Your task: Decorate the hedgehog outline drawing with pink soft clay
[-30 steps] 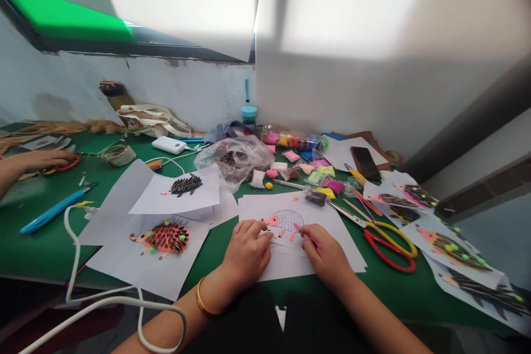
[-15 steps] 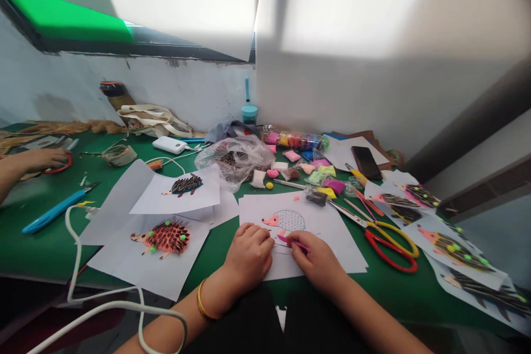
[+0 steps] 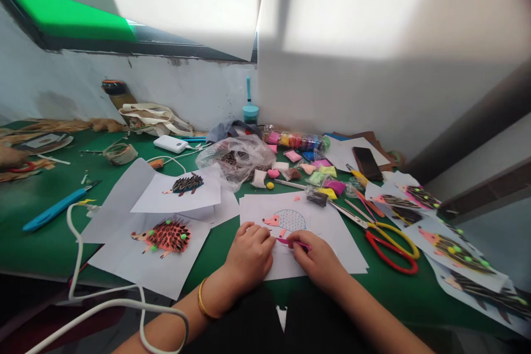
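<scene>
Green-topped worktable (image 3: 41,249) against a white wall (image 3: 83,88), crowded with craft supplies seen from the head of a seated person. Along the back lie a power bank (image 3: 171,144), a clear plastic bag (image 3: 236,160), and packets of coloured modelling clay (image 3: 319,177); a smartphone (image 3: 367,163) sits to the right. Paper hedgehog pictures with dark spines and bright dots are spread on both sides, and a pair of red-and-yellow-handled scissors (image 3: 392,249) lies open just right of centre. At the far left edge, a co-worker's hand (image 3: 6,157) is partly visible. Directly in front of the person is a white paper sheet (image 3: 336,232) bearing a hedgehog drawing (image 3: 288,221) with a pink face and a dotted, unfilled body. The left hand (image 3: 249,254), wearing a gold bangle (image 3: 202,298), rests curled on the sheet and seems to hold nothing. Just apart from it, the right hand (image 3: 317,260) pinches a thin pink clay strip (image 3: 292,243) just below the drawing's body.
</scene>
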A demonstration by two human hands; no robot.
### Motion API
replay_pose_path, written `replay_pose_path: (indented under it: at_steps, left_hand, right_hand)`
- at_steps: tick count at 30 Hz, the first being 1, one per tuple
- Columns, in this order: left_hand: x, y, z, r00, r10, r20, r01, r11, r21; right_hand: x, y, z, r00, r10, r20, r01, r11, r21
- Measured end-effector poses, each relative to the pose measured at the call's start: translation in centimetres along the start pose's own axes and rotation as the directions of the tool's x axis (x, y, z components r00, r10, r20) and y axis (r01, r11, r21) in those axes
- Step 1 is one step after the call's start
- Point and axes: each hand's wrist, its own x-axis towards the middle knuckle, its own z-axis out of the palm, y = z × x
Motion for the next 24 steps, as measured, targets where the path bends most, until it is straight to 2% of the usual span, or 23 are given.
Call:
replay_pose_path:
  at_steps: [10,14,17,21,24]
  left_hand:
    - [0.0,-0.1,0.1,1.000,0.002,-0.022,-0.002,1.000,-0.022]
    - [0.0,-0.1,-0.1,0.999,-0.005,-0.045,0.002,0.998,-0.056]
    - [0.0,-0.1,-0.2,0.999,-0.001,-0.045,-0.002,0.998,-0.065]
    - [0.1,0.4,-0.5,0.999,0.048,-0.022,-0.049,0.998,-0.045]
    - [0.5,1.4,-0.7,0.992,0.114,0.059,-0.113,0.993,-0.018]
  right_hand:
    - [0.0,0.0,-0.1,0.999,0.046,-0.012,-0.045,0.995,0.095]
    - [-0.3,0.2,-0.4,0.995,0.100,-0.008,-0.096,0.975,0.202]
    - [-0.8,0.4,-1.1,0.989,0.146,-0.031,-0.136,0.965,0.223]
    - [-1.4,1.1,-2.3,0.973,0.205,-0.105,-0.186,0.968,0.167]
    - [-1.6,2.0,-2.7,0.961,0.229,-0.154,-0.204,0.965,0.164]
